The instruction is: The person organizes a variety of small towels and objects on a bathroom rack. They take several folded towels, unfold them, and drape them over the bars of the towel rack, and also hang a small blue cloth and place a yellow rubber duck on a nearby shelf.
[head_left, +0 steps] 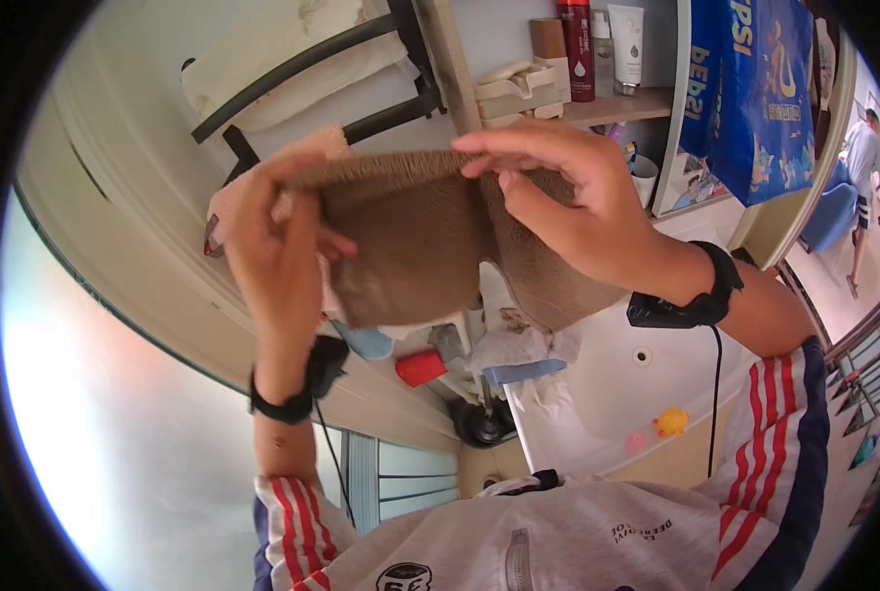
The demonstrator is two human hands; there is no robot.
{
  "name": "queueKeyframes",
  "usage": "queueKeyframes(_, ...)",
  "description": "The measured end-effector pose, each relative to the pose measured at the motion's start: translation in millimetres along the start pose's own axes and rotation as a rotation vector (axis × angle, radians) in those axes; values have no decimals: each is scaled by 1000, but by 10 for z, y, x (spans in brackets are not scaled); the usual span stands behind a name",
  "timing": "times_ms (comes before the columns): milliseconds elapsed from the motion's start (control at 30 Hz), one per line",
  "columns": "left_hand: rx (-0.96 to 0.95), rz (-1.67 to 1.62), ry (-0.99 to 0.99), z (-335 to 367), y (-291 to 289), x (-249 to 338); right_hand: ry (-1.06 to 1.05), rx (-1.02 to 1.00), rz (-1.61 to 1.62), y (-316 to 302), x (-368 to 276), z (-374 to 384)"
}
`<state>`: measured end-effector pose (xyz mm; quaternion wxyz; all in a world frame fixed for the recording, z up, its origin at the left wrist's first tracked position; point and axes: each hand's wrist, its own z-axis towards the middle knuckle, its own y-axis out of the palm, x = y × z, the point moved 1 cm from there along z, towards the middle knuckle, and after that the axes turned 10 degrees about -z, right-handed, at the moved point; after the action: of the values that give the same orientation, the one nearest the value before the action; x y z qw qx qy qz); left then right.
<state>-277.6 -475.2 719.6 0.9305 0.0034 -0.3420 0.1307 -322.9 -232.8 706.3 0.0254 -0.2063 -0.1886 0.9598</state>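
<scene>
A pair of brown shorts (pixel 400 246) hangs spread in front of me, its gathered elastic waistband at the top and its two legs hanging down. My left hand (pixel 277 236) grips the left end of the waistband, slightly smeared by motion. My right hand (pixel 573 192) pinches the waistband near its right end between thumb and fingers, and the right leg of the shorts hangs below that hand. A pink towel (pixel 326 143) hangs right behind the left hand and is partly covered by it.
Below is a white basin (pixel 597 424) with a drain, a yellow toy (pixel 671 422) and a pink toy (pixel 636 440). A dark towel rack (pixel 302 74) is ahead, beside a shelf (pixel 637 103) of bottles. A blue bag (pixel 765 108) hangs at right; another person (pixel 861 158) stands beyond the doorway.
</scene>
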Motion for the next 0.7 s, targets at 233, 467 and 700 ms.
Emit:
queueKeyframes(233,-160,390,548,971,195,296,33,31,26,-43,175,229)
queueKeyframes(467,-583,608,766,1077,409,-9,81,-66,-61,115,556,312)
queueKeyframes(700,-680,620,423,1057,262,-229,-103,-221,-301,160,557,309)
